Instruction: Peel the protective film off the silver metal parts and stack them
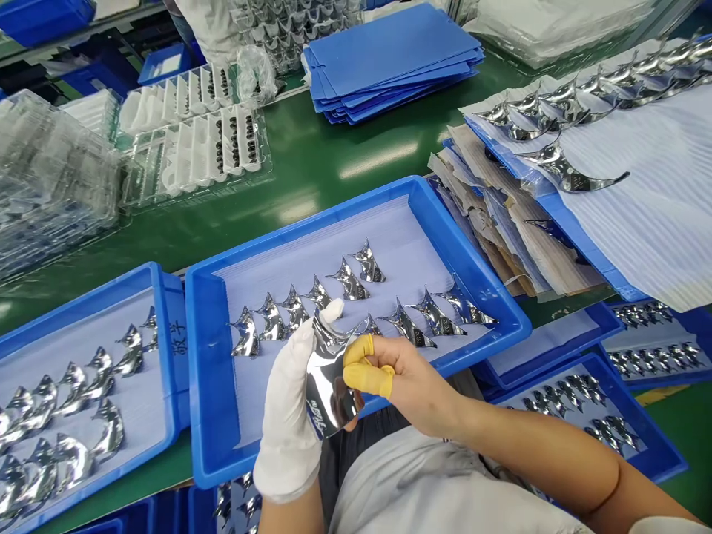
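Note:
My left hand [286,415], in a white glove, is closed around a curved, mirror-like chrome piece [323,374] with pointed corners and small markings near its lower end. My right hand [409,382] wears yellow finger cots on thumb and index finger. Those two fingertips pinch at the right edge of the same piece; whether anything small sits between them is hidden. Below both hands lies a blue tray [210,371] lined with white sheet. Similar chrome pieces stand in it in rows, among them one at the left [245,332] and one at the right [466,305].
A second blue tray [167,326] of chrome pieces adjoins on the left. Blue sheets [394,55] are stacked at the back. To the right, a layered stack carries a white liner [656,170] with more pieces. Clear plastic trays [55,170] rise at the back left.

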Demonstrator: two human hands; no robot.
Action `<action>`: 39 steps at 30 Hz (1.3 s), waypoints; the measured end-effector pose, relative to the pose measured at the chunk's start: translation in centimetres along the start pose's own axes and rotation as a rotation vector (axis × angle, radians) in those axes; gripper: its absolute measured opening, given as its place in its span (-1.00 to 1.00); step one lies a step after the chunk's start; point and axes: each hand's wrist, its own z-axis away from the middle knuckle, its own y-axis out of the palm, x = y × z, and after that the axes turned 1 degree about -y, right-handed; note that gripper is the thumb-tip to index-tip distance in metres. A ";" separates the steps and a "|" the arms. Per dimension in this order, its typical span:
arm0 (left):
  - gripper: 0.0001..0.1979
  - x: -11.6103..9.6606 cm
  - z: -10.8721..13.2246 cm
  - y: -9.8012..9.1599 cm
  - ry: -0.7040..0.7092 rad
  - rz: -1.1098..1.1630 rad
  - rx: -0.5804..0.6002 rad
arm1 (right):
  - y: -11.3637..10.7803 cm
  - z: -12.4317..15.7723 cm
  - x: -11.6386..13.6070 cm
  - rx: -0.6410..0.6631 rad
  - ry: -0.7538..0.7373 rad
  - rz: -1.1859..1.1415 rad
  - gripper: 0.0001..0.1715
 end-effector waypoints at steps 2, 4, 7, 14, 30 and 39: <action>-0.59 -0.4 -0.1 0.4 -0.092 0.050 0.045 | 0.0 0.1 0.0 0.016 0.007 0.023 -0.72; -0.60 -0.8 -0.2 0.8 -0.180 0.093 0.081 | 0.0 0.2 0.0 0.026 0.012 0.042 -0.72; -0.66 -0.8 -0.3 1.5 -0.236 0.124 0.091 | 0.2 0.2 -0.2 0.026 0.030 0.031 -0.68; -0.66 0.2 -0.4 1.5 -0.249 0.099 0.059 | 0.5 0.3 -0.3 0.031 0.032 -0.058 -0.64; -0.66 -0.7 1.6 -1.0 0.409 -0.190 0.034 | -3.1 -0.8 -2.3 0.122 -0.129 0.012 -0.63; -0.70 -1.3 2.4 -0.2 0.476 -0.308 -0.022 | -3.8 -0.9 -2.3 0.149 -0.283 0.186 -0.72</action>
